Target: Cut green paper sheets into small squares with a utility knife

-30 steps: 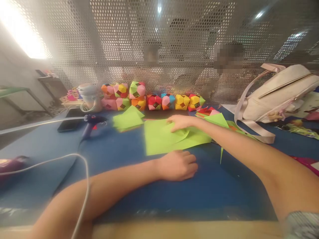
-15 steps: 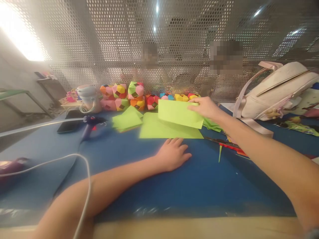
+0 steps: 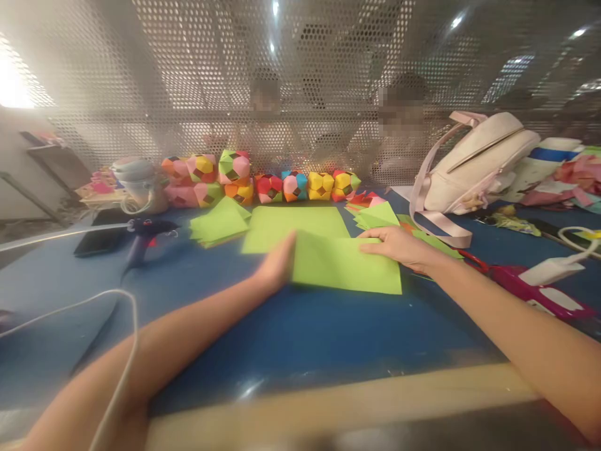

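The right grip was closed on a green sheet, with its fingers at the upper right part of this sheet. The left grip was at the left edge of the same sheet, with the hand set upright along it; because of the blur, one could not tell if its fingers pinched the paper or only touched it. So the sheet was between the two grips, above the blue counter. Just beyond it, a flat green paper lay on the counter and was partly covered in the view. Farther to the left of the left grip there were a pile of green papers, a glue gun and a dark flat object. Beyond the right grip lay some green and red pieces, and farther to its right stood a pale bag with a strap, and nearer, a magenta object beside a white plug. Beyond both grips, a row of colourful paper balls stood before a perforated screen, two balls high at its left part. A white cable passed across the left forearm in the view.
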The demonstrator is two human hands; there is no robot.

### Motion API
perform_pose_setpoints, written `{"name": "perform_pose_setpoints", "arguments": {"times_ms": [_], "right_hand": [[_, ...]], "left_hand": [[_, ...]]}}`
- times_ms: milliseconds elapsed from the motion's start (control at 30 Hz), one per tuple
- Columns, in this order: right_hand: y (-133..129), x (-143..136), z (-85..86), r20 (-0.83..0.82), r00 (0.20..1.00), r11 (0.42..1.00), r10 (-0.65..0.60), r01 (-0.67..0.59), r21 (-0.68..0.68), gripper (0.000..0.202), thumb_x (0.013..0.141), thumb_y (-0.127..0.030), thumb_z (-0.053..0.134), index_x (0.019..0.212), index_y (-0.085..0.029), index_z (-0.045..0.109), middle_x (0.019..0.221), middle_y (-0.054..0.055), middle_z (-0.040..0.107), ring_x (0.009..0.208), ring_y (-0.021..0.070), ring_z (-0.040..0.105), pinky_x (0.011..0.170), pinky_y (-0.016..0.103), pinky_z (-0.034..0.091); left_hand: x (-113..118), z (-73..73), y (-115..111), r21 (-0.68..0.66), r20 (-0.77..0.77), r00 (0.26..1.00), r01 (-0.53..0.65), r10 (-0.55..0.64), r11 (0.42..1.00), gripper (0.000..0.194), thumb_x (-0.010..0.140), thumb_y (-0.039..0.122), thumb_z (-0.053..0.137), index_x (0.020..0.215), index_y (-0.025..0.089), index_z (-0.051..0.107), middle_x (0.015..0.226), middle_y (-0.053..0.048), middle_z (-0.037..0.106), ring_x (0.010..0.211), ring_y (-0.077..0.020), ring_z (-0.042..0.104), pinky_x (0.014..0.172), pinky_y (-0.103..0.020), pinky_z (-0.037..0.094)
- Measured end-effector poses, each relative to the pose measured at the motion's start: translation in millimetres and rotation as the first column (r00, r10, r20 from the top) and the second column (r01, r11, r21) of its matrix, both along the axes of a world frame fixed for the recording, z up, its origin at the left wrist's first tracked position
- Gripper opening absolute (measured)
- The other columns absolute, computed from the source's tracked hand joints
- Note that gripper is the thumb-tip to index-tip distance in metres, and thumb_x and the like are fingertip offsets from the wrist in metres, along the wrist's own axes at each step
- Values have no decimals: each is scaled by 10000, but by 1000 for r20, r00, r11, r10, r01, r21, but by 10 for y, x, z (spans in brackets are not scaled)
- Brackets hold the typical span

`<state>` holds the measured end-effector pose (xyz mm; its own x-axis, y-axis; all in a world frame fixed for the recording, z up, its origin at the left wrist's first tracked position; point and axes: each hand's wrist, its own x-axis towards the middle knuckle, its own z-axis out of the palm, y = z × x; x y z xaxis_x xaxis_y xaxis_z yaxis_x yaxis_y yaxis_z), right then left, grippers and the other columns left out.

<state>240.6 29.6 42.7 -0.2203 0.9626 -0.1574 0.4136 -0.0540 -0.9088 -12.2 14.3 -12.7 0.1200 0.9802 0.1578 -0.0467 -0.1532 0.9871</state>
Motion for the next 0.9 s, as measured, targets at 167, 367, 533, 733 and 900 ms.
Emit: {"name": "perform_pose_setpoints", "arguments": {"times_ms": [167,367,533,733,900], "right_hand": [[-5,-1,-86,324,945,982,43,-101,162,220,661,-354,742,827,-211,730,575,-43,618,516,138,555,479,254,435],[16,127,-45,289,957,971,41,-106,214,292,668,-415,714,871,-206,728,613,-28,615,520,118,507,486,255,385],[123,447,94,78,990,933,-121,86,349,344,660,-466,690,849,-179,701,703,27,664,584,137,554,559,283,430],[171,654,64,525,847,949,83,-228,218,297,684,-368,689,928,-201,713,940,68,704,817,225,634,717,322,467],[212,606,-62,713,682,910,160,-382,162,248,733,-334,639,942,-219,704,949,48,693,800,220,612,679,295,426]], "left_hand": [[-1,82,-37,-150,94,995,53,-39,987,562,803,626,562,1096,152,643,989,-111,713,945,-261,672,875,-392,508],[-67,58,-27,-173,-92,995,-52,36,984,477,701,395,743,1113,179,633,703,-5,655,650,-180,639,624,-290,515],[-154,29,68,-166,-24,965,-261,261,951,372,706,271,706,1055,167,632,663,7,616,598,-153,611,593,-272,515],[-227,22,137,-147,13,945,-321,326,936,283,720,219,673,989,150,616,836,-60,673,801,-216,653,718,-337,548],[-283,-21,164,-85,11,947,-319,322,944,266,704,201,700,945,124,619,935,-96,683,933,-252,635,827,-359,528]]}}
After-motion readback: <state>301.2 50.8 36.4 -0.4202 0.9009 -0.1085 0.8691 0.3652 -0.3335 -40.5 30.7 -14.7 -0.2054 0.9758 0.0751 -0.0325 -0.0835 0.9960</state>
